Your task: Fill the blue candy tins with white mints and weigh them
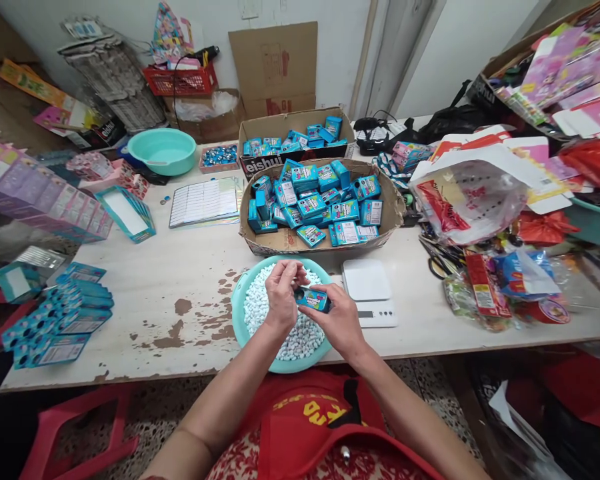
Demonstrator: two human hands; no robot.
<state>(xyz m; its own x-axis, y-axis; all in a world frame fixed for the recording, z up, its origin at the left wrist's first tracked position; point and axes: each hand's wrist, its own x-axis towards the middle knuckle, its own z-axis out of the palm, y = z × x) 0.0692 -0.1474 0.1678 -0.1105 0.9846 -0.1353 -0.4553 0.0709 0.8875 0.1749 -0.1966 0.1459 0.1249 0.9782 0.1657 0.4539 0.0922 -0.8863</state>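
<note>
Right grip [344,321] holds box [314,300] | left grip [282,295] beside it, can't tell if holding | sweets [300,340] below | maybe filling; next needs steady box

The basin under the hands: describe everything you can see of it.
The basin is round and pale turquoise, with a smooth rim and the look of plastic. It sits upright on the table, close to the front edge, and holds many small whitish pieces. The left hand and the right hand, which grips a small blue box, hide part of it; whether either hand touches it cannot be told.
</note>
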